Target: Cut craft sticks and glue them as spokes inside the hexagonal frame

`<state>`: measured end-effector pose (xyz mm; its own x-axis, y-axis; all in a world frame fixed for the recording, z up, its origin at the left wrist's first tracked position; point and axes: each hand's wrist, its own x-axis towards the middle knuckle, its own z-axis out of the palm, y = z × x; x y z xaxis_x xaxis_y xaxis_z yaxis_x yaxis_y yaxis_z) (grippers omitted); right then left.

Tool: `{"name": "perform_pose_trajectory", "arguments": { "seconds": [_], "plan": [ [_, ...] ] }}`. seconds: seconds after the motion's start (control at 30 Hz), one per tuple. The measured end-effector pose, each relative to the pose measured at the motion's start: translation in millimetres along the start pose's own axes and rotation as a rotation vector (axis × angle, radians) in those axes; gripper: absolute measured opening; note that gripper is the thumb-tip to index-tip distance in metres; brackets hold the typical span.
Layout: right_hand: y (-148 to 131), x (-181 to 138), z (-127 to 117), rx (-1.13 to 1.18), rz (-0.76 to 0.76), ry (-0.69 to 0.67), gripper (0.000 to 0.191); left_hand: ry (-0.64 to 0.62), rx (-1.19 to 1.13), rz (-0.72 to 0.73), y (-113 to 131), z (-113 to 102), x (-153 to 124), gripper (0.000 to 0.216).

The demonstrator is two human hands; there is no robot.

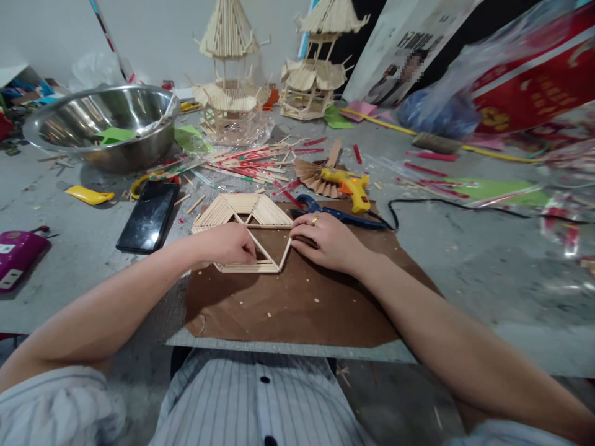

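Head view: mid-frame, the stick frame (253,267) lies on a brown sheet (297,310). The left hand (227,243), arm slanting from lower left, curls over it, its grip hidden; the right hand (323,240) bends its fingertips against the right corner, whether pinching I cannot tell.

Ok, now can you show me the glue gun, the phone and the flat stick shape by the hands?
Glue gun (351,183): head view, on its yellow body.
Phone (147,217): head view, on its dark screen.
Stick shape (270,212): head view, on its slatted far-right panel.
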<state>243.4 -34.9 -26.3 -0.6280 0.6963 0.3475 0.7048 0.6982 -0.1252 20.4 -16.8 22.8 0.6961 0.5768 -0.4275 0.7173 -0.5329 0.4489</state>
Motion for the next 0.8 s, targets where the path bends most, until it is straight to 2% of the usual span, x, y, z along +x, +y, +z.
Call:
{"name": "perform_pose_trajectory", "arguments": {
  "seconds": [0.8],
  "plan": [
    [-0.7,0.5,-0.1,-0.005,-0.004,-0.005,0.017,0.032,0.03,-0.045,-1.1,2.2,3.6,0.02]
  ]
}}
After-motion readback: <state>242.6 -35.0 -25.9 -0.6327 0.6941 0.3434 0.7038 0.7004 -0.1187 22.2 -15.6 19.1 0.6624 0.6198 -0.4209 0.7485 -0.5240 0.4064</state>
